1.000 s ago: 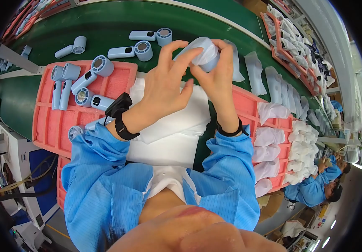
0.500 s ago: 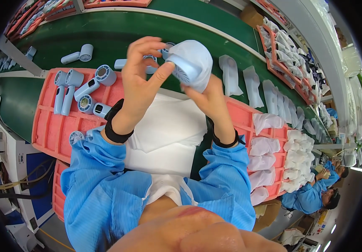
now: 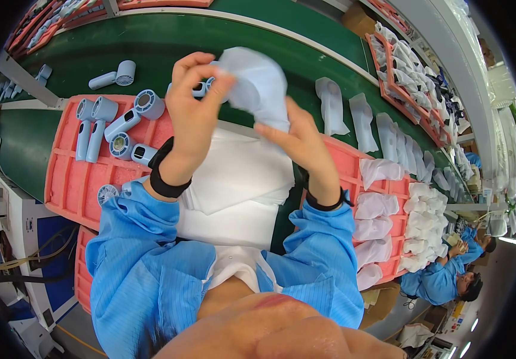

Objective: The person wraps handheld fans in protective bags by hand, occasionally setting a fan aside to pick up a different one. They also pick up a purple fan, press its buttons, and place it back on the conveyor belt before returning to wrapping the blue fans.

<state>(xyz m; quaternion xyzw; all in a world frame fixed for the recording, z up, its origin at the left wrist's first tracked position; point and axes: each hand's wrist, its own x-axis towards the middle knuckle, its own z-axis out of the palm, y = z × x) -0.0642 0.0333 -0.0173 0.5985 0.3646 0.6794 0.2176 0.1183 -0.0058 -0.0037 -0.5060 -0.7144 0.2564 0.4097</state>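
Observation:
Above the stack of white bags (image 3: 240, 170), a light blue handheld fan inside a translucent white bag (image 3: 255, 84) is up between my two hands. My left hand (image 3: 195, 110) pinches the bag's left edge with thumb and forefinger, its other fingers curled apart. Lower down, my right hand (image 3: 303, 140) grips the bagged fan between thumb and fingers. The bag covers the fan, so only its blue tint shows through. Several bare blue fans (image 3: 123, 122) lie on the pink foam tray (image 3: 69, 161) left of my left hand.
A green belt (image 3: 168, 39) runs across the far side, with a loose fan (image 3: 125, 73) on it. Bagged fans (image 3: 332, 107) line it at the right. More fill the right pink tray (image 3: 344, 158). A grey post (image 3: 33, 84) stands left; co-workers (image 3: 440, 278) sit far right.
The bag has been drawn over the fan, whose grille and body were partly bare before. Both hands have turned the bundle and shifted it slightly left.

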